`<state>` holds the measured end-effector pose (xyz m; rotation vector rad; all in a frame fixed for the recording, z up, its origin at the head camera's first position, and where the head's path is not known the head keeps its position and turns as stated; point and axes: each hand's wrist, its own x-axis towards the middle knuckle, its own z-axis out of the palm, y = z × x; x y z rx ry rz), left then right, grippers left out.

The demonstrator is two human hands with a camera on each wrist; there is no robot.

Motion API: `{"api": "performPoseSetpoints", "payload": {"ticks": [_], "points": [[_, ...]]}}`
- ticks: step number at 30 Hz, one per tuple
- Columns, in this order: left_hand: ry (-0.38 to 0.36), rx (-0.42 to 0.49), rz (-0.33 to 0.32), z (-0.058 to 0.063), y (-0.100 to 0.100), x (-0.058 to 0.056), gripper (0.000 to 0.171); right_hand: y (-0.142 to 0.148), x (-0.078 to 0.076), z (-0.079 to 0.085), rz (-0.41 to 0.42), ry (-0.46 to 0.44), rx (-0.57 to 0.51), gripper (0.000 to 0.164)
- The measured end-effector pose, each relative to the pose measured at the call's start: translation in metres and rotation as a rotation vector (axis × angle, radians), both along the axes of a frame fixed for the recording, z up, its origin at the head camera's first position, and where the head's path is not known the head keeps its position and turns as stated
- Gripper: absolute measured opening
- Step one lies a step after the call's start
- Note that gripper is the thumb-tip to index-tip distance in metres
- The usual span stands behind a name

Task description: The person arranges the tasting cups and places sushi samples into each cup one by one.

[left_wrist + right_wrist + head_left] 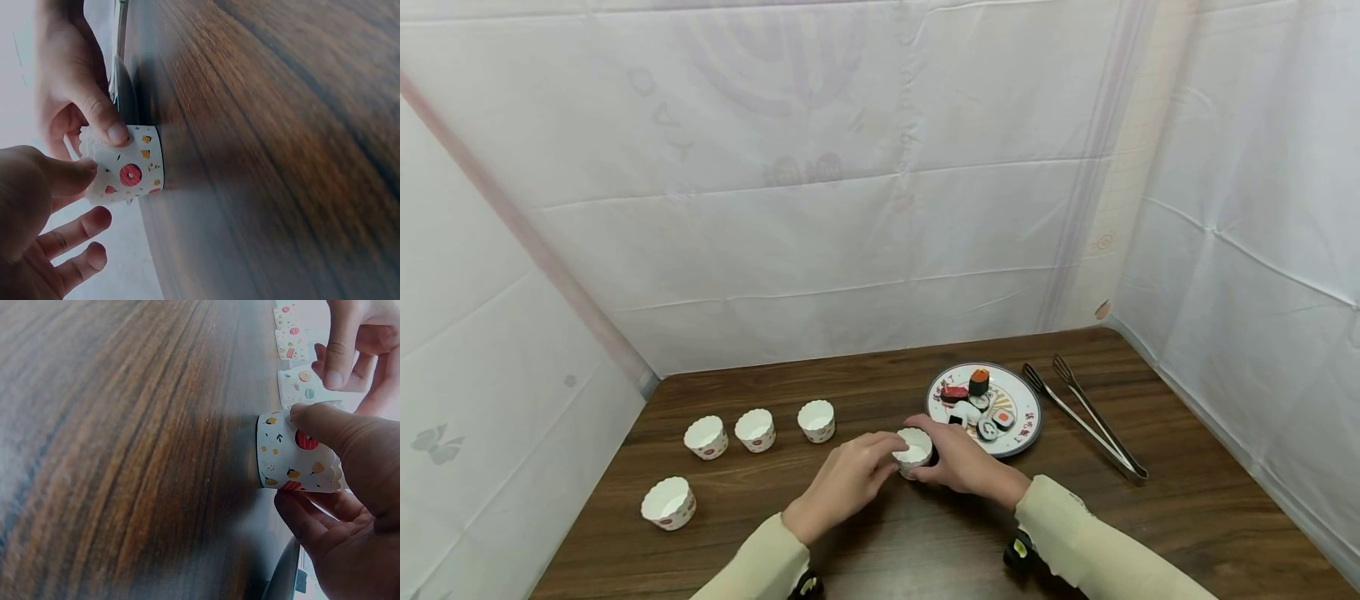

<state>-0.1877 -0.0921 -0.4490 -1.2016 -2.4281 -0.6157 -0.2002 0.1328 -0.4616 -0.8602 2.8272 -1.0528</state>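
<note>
In the head view, a paper baking cup (914, 454), white with a scalloped rim and printed with small coloured figures, stands on the wooden table near the middle. My right hand (961, 458) grips it from the right, thumb on the near side and fingers around the far side. The left hand (848, 477) is at the cup's left rim with loosely bent fingers. In the right wrist view the left thumb and fingertips look apart from the cup (300, 453). The left wrist view shows the right thumb pressing on the cup's wall (134, 165).
Several similar baking cups stand to the left, including a near one (668, 504) and one in the back row (816, 421). A round plate (1026, 433) with sushi pieces (979, 382) lies behind my right hand. Metal tongs (1093, 425) lie to its right. Cloth walls edge the table.
</note>
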Motion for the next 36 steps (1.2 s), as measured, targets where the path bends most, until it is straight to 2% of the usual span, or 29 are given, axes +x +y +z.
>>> {"api": "performPoseSetpoints", "payload": {"ticks": [12, 29, 36], "points": [[-0.038, -0.068, 0.005, -0.0006, 0.0073, -0.0008, 0.01, -0.0009, -0.0009, -0.0009, -0.008, 0.02, 0.013, 0.064], [-0.037, -0.089, 0.019, -0.0013, 0.0092, -0.0018, 0.008, 0.0002, -0.0007, -0.0015, -0.003, 0.017, 0.009, 0.065], [-0.036, -0.092, 0.023, -0.0016, 0.0093, -0.0015, 0.008, 0.0004, 0.0, -0.0006, -0.011, -0.004, 0.009, 0.071]]}}
